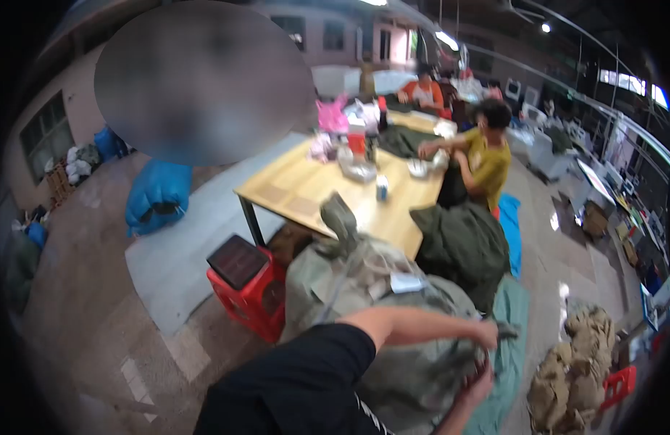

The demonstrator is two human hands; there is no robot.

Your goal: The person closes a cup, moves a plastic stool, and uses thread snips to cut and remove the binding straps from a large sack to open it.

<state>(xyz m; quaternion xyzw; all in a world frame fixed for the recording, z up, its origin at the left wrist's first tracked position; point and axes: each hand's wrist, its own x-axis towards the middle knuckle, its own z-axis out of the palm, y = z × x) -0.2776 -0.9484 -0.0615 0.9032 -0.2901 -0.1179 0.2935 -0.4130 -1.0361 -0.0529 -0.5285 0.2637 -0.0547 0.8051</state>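
Note:
A large grey-green cloth sack (371, 326), bulging and tied at its top, fills the space before me. My left hand (484, 333) is closed at the right side of the sack, on a gathered bit of its cloth. Just below it, my right hand (477, 378) has its fingers bent near the same spot; what lies between them is too small to make out. A white tag (407, 282) and pale cord lie on the sack's upper side.
Beyond the sack stands a wooden table (291, 181) with bags and containers. A person in yellow (490, 167) sits at its right, another in orange (424, 93) behind. A red stool (248, 293) is at left, dark green cloth (462, 246) and tan sacks (574, 370) at right.

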